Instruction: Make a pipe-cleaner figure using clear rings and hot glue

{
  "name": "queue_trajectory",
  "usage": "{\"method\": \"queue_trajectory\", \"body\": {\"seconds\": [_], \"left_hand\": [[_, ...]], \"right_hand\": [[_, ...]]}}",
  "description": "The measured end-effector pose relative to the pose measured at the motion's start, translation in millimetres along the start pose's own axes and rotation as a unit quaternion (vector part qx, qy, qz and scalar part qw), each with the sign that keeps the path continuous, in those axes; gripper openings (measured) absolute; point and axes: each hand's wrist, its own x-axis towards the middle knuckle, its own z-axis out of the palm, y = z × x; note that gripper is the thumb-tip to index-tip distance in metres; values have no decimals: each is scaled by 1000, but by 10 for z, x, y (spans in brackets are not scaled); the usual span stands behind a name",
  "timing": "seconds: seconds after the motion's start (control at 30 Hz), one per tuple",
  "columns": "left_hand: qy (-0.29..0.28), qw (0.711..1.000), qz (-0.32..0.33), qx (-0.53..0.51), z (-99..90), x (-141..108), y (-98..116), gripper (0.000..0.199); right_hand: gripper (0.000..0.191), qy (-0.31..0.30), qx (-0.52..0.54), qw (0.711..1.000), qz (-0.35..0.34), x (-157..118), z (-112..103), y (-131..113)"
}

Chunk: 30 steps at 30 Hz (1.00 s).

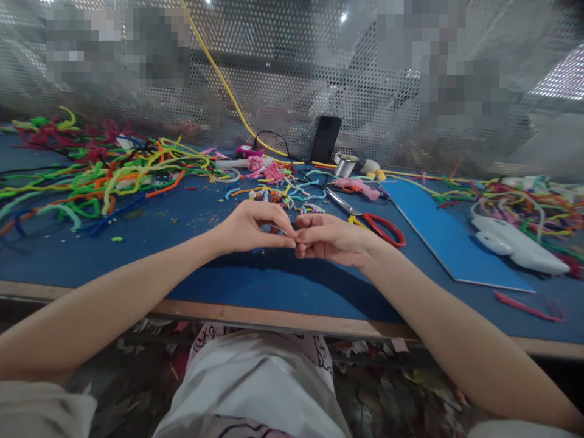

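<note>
- Left hand (249, 228), right hand (331, 237): fingers pinch a small piece, mostly hidden; risk: it slips, joining the pipe cleaners (283, 194) at 12 o'clock
- Scissors (369, 220), 1 o'clock: snag risk

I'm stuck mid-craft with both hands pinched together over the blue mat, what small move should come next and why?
Probably keep the pinch and roll the fingertips to twist the small piece. The left hand and right hand meet fingertip to fingertip over the blue mat, and what they hold is too small to make out. The red-handled scissors lie just beyond the right hand.
</note>
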Motion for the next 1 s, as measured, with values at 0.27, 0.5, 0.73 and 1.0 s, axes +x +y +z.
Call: {"method": "queue_trajectory", "body": {"seconds": [0.27,0.5,0.73,1.0], "left_hand": [[37,993,-88,-70,25,-7,17,13],[34,956,-266,-122,44,9,51,26],[37,956,-257,-135,61,17,43,28],[1,961,-223,-166,26,-4,7,28]], "right_hand": [[48,22,-18,998,-48,8,22,1],[50,49,-92,986,-132,16,10,13],[50,64,-108,980,-155,5,-1,-4],[46,75,-73,988,-115,-1,-25,-39]]}}
